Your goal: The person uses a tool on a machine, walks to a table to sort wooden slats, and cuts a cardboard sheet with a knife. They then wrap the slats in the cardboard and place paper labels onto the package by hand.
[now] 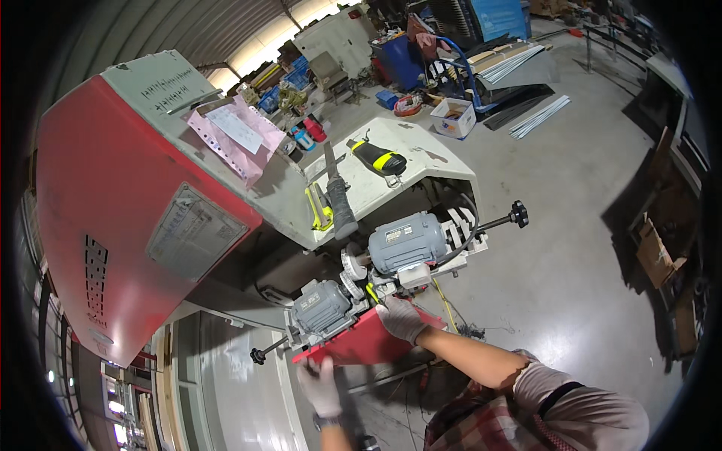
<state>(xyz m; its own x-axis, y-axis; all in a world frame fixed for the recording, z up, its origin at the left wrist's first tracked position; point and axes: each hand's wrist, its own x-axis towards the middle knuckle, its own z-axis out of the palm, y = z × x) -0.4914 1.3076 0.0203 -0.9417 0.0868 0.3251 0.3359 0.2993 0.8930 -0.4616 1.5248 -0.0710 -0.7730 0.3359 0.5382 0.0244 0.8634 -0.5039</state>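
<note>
My right hand (401,321), in a pale work glove, is closed at the end of a small yellow-green tool (372,292) beside the wheels; its kind is too hidden to tell. My left hand (320,386), also gloved, is at the lower left edge of a red panel (359,342), its fingers apart. Above the panel sit a larger grey motor (407,242) and a smaller grey motor (322,307). Between them stand pale round wheels (353,263). On the white machine top (406,139) lie a black-handled tool with a long blade (340,199) and a yellow utility knife (320,208).
A black and yellow tool (378,158) rests farther back on the top. The red machine housing (128,218) rises at left, with pink paper (235,140) on it. Black knobs (519,213) stick out from the motor mounts. A white box (453,118) stands on the floor behind.
</note>
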